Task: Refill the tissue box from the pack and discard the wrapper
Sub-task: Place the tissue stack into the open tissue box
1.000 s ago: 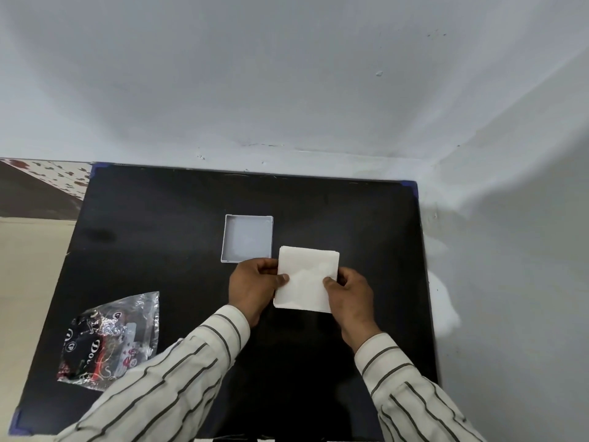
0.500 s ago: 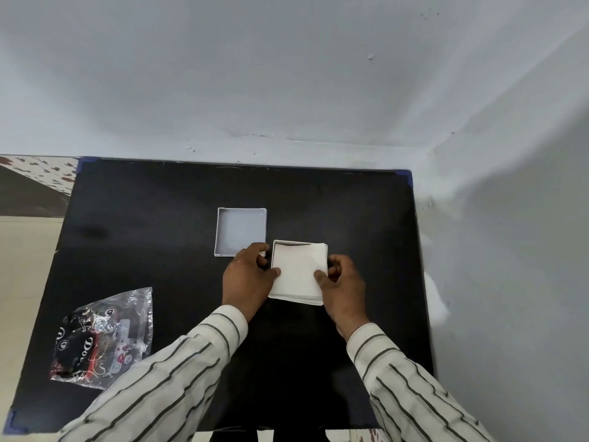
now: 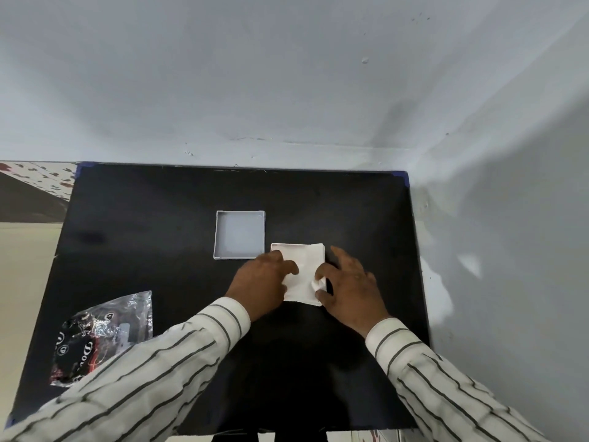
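Note:
A white stack of tissues [image 3: 302, 266] lies in the small white tissue box [image 3: 287, 245], whose far rim shows at its back edge. My left hand [image 3: 261, 282] rests on the stack's left side, fingers curled over it. Over on the right edge, my right hand [image 3: 350, 285] has thumb and fingertips pinching a crumpled corner while the forefinger is stretched out. A shallow white square lid or tray [image 3: 239, 256] lies open just left of and behind the box. The crinkled clear and black wrapper [image 3: 102, 333] lies at the front left of the table.
Everything sits on a black table [image 3: 159, 218] pushed into a corner, with a grey wall behind and another close on the right. Pale floor shows past the table's left edge. My striped sleeves cover the front of the table.
The tissue stack has gone from held above the table down into the box. Both hands have shifted from gripping its sides to pressing on top of it.

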